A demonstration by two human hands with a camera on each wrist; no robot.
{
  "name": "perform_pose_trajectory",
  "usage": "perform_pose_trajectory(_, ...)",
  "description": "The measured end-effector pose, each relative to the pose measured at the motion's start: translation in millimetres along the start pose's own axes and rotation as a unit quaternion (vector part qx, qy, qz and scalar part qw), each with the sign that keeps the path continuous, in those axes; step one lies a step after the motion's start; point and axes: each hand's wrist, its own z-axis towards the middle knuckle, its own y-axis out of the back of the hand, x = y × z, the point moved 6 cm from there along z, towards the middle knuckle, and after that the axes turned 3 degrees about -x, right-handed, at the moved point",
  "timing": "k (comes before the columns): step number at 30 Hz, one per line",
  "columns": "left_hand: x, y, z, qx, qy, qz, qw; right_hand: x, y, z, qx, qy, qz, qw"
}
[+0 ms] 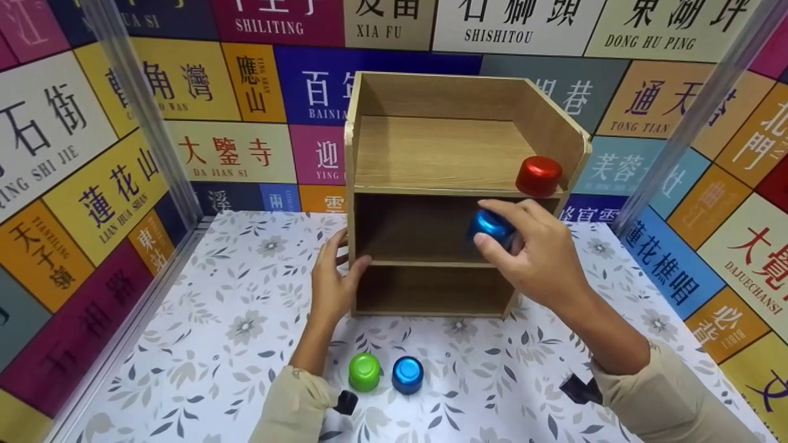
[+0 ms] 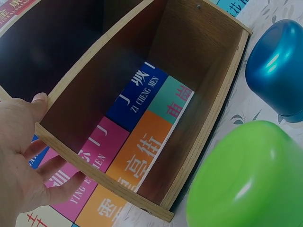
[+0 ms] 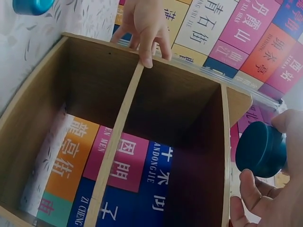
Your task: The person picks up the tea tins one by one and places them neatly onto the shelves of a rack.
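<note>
A small wooden shelf unit (image 1: 431, 154) stands on the table with a top tray and two compartments below. My left hand (image 1: 333, 277) holds its left side panel, thumb on the front edge by the middle board and fingers along the outside. Between thumb and fingers, my right hand (image 1: 542, 252) pinches a small round metallic blue jar (image 1: 490, 226) in front of the upper compartment's right part. In the right wrist view, this blue jar (image 3: 259, 149) is beside the unit's top board. A similar red jar (image 1: 538, 176) sits at the top tray's front right corner.
A green jar (image 1: 364, 371) and a second blue jar (image 1: 407, 375) stand side by side on the floral tablecloth (image 1: 246, 326), in front of the unit. Panels with printed place names (image 1: 234, 151) surround the table, with clear corner posts (image 1: 154, 129) at the sides.
</note>
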Motion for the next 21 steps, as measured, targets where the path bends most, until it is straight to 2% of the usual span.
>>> perform_pose_trajectory(15, -1.5, 1.3, 2.2, -0.010, -0.022, -0.003, 0.9997, 0.5, 2.0, 26.5, -0.005, -0.020, -0.024, 0.9995)
perform_pose_trajectory(21, 1.0, 1.4, 1.8, -0.005, -0.008, 0.000, 1.0000, 0.0, 3.1, 31.5, -0.001, -0.030, -0.026, 0.9992)
